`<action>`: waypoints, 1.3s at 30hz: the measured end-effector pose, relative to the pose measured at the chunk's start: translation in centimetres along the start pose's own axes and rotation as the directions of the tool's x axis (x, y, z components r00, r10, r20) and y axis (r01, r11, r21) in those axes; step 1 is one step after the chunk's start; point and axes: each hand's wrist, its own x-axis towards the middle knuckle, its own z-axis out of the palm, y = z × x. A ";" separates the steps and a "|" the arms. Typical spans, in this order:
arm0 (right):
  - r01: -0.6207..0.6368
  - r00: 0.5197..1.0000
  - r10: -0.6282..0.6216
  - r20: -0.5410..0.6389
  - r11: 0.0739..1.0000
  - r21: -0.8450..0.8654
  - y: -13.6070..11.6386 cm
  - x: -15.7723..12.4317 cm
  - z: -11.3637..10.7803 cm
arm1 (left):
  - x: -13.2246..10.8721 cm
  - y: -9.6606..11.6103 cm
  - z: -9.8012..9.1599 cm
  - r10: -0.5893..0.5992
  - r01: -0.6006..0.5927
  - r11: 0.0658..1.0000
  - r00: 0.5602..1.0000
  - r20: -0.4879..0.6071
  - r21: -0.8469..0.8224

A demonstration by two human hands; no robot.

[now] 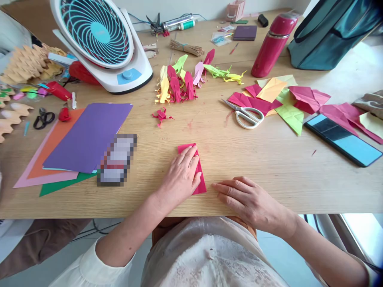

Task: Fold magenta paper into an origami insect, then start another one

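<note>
A folded piece of pinkish-red paper [201,184] lies on the wooden table near its front edge. My left hand [182,169] rests flat across it, fingers stretched out, covering much of its left part. Just right of the paper, my right hand [243,199] lies on the table with its fingers extended and nothing in them. A small red folded paper figure [162,115] sits farther back. Behind it stand several folded paper figures [176,85] in red, yellow, green and lilac.
White-handled scissors [249,117] lie beside creased paper sheets [291,109] and a phone [344,139] at right. A red flask [273,46] and teal bag [326,36] stand behind. Left are coloured sheets [89,135], a blurred-out phone-like object [117,159], a fan [101,36] and black scissors [44,118].
</note>
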 end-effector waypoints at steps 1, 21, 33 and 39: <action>-0.029 0.999 0.029 -0.016 1.000 0.011 -0.1 -0.4 0.1 | 0.0 0.2 0.0 -0.011 0.010 1.000 1.000 0.010 0.003; -0.102 0.992 0.104 -0.073 0.994 0.031 -0.3 -0.9 0.6 | -1.3 1.1 0.4 -0.005 0.004 1.000 0.990 0.142 0.006; -0.125 0.988 0.129 -0.085 0.991 0.050 -0.3 -0.8 0.4 | -1.5 1.2 0.1 -0.013 0.002 0.998 0.987 0.162 0.067; -0.136 0.985 0.141 -0.095 0.989 0.054 -0.4 -0.7 0.5 | -1.8 0.1 0.2 0.024 -0.017 0.999 0.990 0.138 -0.047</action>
